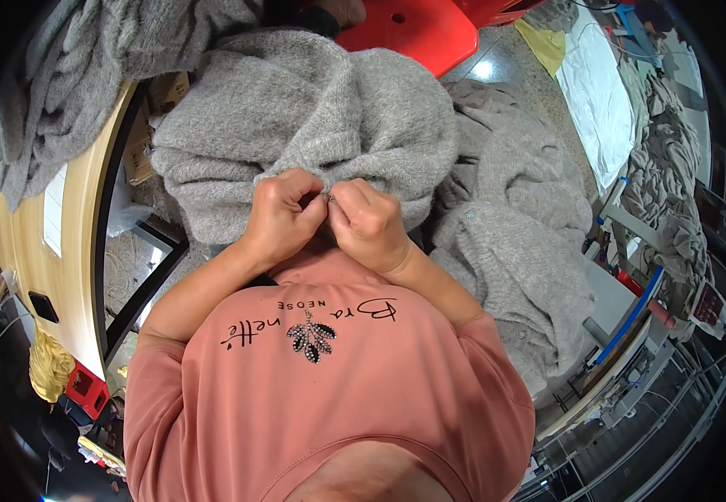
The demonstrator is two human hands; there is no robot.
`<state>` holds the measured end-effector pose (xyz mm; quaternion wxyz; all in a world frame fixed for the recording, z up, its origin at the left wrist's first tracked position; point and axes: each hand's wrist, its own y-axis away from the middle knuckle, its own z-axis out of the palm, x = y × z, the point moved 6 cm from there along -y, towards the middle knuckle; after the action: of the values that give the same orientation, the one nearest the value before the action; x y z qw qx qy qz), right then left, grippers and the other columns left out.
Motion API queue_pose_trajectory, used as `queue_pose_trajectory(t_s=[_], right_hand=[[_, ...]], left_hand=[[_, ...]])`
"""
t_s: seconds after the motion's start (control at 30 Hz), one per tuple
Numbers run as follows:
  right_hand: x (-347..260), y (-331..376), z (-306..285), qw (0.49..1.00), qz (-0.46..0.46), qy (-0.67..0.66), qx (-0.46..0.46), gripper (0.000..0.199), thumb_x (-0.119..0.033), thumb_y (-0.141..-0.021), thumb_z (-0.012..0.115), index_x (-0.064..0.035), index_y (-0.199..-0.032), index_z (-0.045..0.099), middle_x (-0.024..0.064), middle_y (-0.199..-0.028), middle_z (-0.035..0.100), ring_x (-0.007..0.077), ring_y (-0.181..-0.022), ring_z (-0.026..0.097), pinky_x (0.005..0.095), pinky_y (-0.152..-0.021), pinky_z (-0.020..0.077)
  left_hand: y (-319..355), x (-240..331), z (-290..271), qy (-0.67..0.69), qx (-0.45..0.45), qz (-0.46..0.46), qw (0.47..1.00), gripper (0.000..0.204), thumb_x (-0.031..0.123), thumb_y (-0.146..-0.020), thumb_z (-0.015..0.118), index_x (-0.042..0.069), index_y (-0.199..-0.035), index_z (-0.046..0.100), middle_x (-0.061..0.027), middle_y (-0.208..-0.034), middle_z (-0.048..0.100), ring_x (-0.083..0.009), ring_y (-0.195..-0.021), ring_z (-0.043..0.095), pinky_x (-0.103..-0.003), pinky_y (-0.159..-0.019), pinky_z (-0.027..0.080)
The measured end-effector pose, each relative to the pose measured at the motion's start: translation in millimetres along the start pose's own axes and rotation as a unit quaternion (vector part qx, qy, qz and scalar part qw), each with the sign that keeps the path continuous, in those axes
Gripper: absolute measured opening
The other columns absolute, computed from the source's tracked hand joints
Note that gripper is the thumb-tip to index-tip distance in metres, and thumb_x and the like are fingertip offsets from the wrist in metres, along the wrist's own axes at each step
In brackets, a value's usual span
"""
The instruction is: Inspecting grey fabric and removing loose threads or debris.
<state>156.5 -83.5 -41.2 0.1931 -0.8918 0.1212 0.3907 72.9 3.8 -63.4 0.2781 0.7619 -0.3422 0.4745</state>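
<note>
A fuzzy grey knitted garment (312,117) lies bunched in the person's lap at the centre of the view, its near hem pulled up toward the chest. At that hem the left hand (283,219) and the right hand (369,222) meet, knuckles almost touching. Both are curled tight, thumb and forefinger of each pinching the knit edge around a tiny shiny point between them; whether that is a needle, a pin or a bead is too small to tell.

The knit looks soft, light and stretchy, likely to sag and slide if gripped loosely, so a small firm pinch at the hem, as here, seems the sound place to hold it.

At six o'clock is the person's salmon-pink shirt (329,393) with a beaded leaf ornament. At three o'clock a second heap of the same grey knitwear (513,243) rests beside the lap, touching the held piece. At twelve o'clock a red plastic stool (417,33) shows. At ten o'clock more grey knit (53,75) drapes over a pale wooden tabletop (20,243) running down to eight o'clock.
</note>
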Motion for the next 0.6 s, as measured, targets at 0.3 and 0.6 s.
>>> queue_pose_trajectory(t_s=[0.3, 0.6], right_hand=[[24.4, 8.7, 10.3, 0.975, 0.014, -0.220, -0.003, 0.021, 0.010, -0.065, 0.061, -0.0016, -0.081, 0.056, 0.0108, -0.072, 0.058, 0.0214, -0.060, 0.057, 0.0285, -0.052, 0.0452], [12.8, 2.6, 0.2, 0.984, -0.092, -0.146, 0.036, 0.021, 0.008, -0.064, 0.064, -0.0020, -0.079, 0.055, 0.0102, -0.072, 0.057, 0.0205, -0.059, 0.056, 0.0278, -0.050, 0.0441]], left_hand=[[1.9, -15.9, 1.9, 0.114, -0.050, -0.077, 0.989, 0.009, 0.001, -0.067, 0.056, -0.004, -0.063, 0.050, -0.0047, -0.057, 0.049, -0.0086, -0.054, 0.045, -0.026, -0.046, 0.036], [3.3, -29.9, 13.2, 0.337, -0.104, -0.190, 0.916, 0.011, -0.002, -0.075, 0.053, -0.001, -0.064, 0.053, 0.0002, -0.059, 0.054, -0.0040, -0.053, 0.048, -0.020, -0.046, 0.038]])
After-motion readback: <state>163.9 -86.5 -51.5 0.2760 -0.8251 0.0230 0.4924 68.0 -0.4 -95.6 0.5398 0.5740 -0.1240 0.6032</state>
